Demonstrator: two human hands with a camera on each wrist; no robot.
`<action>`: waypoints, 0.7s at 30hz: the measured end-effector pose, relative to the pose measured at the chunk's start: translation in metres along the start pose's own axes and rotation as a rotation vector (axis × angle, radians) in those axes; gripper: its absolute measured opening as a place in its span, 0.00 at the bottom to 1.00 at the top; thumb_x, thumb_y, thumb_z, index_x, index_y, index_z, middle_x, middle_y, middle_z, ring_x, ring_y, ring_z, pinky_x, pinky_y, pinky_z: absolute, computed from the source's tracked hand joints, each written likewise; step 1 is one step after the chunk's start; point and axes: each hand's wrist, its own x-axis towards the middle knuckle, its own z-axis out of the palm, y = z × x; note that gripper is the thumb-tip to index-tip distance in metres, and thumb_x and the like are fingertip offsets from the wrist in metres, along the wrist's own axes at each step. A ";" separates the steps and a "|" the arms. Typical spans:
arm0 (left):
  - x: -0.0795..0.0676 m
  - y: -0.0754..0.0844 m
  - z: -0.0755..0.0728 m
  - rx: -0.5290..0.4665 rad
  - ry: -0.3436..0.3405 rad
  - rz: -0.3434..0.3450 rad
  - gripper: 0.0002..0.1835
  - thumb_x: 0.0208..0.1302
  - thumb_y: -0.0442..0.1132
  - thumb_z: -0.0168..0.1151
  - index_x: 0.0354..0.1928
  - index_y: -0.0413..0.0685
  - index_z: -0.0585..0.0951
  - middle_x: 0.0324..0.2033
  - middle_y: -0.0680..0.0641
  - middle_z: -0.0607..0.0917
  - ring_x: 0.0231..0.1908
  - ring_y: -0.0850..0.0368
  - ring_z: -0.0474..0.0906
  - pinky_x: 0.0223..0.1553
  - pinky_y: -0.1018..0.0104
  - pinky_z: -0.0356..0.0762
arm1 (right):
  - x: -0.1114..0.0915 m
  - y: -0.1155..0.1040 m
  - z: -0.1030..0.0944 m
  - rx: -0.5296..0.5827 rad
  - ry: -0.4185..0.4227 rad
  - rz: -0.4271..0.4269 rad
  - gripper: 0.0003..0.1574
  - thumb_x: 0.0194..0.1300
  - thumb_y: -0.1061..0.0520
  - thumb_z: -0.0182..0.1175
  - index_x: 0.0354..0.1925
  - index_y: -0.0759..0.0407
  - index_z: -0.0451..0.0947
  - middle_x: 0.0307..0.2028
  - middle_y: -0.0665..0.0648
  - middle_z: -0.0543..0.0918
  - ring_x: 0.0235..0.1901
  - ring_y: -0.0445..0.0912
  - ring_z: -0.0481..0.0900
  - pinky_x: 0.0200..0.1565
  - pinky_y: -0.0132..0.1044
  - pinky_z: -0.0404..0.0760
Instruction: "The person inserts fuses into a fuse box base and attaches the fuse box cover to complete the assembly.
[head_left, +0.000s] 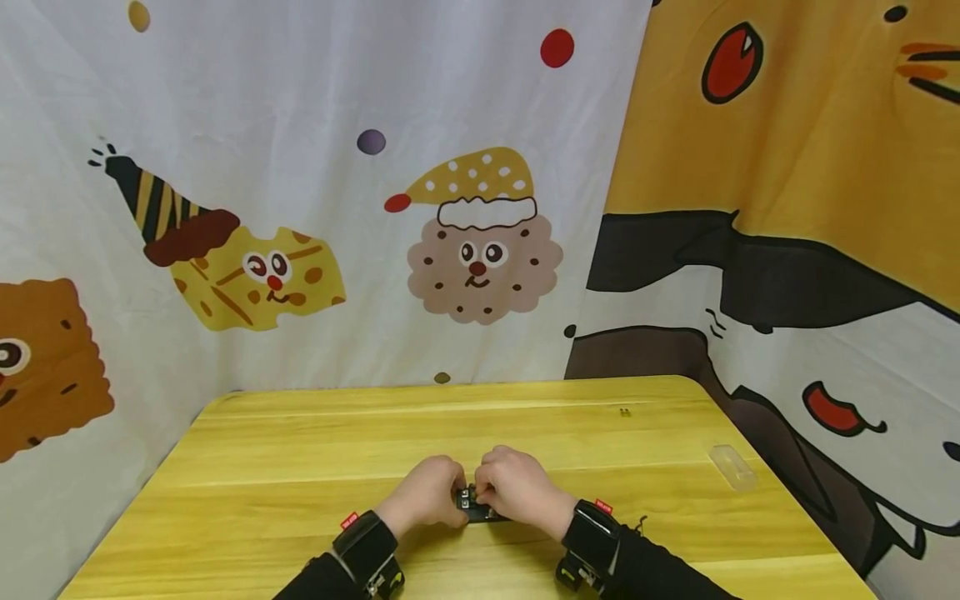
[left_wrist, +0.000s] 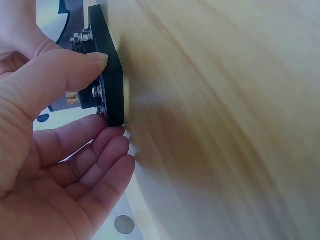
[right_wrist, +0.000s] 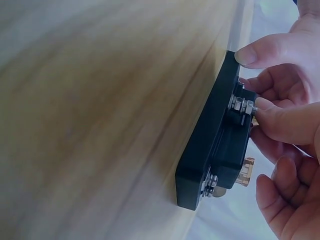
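Observation:
A black terminal block (right_wrist: 220, 140) with a flat base lies on the wooden table between both hands. Steel bolts with nuts (right_wrist: 207, 185) stick up from it, and a transparent amber-coloured fitting (right_wrist: 245, 172) sits near one end. My left hand (head_left: 429, 493) steadies the block by its end, thumb (left_wrist: 85, 70) on the base's upper edge and fingers curled at its end. With thumb and forefinger, my right hand (head_left: 522, 490) pinches a small part at the tip of one bolt (right_wrist: 241, 105). The fingers mostly hide that part, so its kind cannot be told.
On the wooden table (head_left: 300, 467), a clear plastic tray or case (head_left: 733, 467) lies near the right edge. Small dark pieces (head_left: 625, 412) lie toward the back right. A printed cloth (head_left: 300, 100) hangs behind the table and along its right side.

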 end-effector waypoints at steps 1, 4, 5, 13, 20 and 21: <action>0.000 0.000 0.000 -0.003 -0.002 -0.003 0.15 0.36 0.38 0.80 0.26 0.46 0.81 0.22 0.57 0.75 0.22 0.63 0.66 0.27 0.70 0.67 | 0.000 0.000 0.000 0.002 -0.003 0.001 0.14 0.48 0.57 0.78 0.21 0.46 0.81 0.23 0.39 0.74 0.28 0.36 0.71 0.32 0.25 0.72; 0.000 -0.001 0.000 -0.005 -0.001 -0.001 0.15 0.36 0.38 0.80 0.26 0.46 0.81 0.21 0.57 0.74 0.22 0.63 0.65 0.26 0.69 0.67 | 0.001 -0.001 -0.001 0.005 -0.013 0.003 0.13 0.48 0.57 0.78 0.21 0.46 0.81 0.23 0.39 0.74 0.28 0.36 0.71 0.32 0.25 0.72; 0.000 -0.001 0.000 -0.004 0.000 -0.001 0.15 0.36 0.38 0.80 0.26 0.46 0.81 0.21 0.57 0.74 0.22 0.63 0.65 0.26 0.69 0.67 | 0.001 0.000 -0.001 0.004 -0.016 0.004 0.13 0.48 0.57 0.78 0.21 0.46 0.81 0.23 0.39 0.74 0.28 0.36 0.71 0.32 0.25 0.72; 0.001 -0.003 0.002 0.025 0.010 0.011 0.15 0.36 0.39 0.80 0.26 0.47 0.81 0.22 0.59 0.73 0.23 0.64 0.65 0.28 0.70 0.67 | 0.003 0.003 -0.005 0.057 -0.090 0.027 0.11 0.52 0.56 0.77 0.23 0.46 0.82 0.24 0.39 0.75 0.29 0.35 0.71 0.34 0.26 0.72; 0.001 -0.003 0.000 0.031 0.018 0.026 0.16 0.36 0.39 0.80 0.27 0.45 0.82 0.23 0.59 0.73 0.24 0.64 0.66 0.29 0.70 0.68 | 0.002 0.011 -0.014 0.093 -0.112 0.039 0.05 0.56 0.52 0.74 0.31 0.47 0.85 0.29 0.41 0.80 0.30 0.35 0.75 0.34 0.27 0.74; 0.001 -0.003 0.000 0.033 0.018 0.025 0.16 0.36 0.40 0.80 0.27 0.45 0.82 0.22 0.59 0.73 0.24 0.64 0.66 0.29 0.70 0.68 | 0.001 0.013 -0.016 0.099 -0.107 0.046 0.05 0.57 0.52 0.73 0.32 0.48 0.85 0.30 0.42 0.80 0.31 0.36 0.75 0.35 0.28 0.74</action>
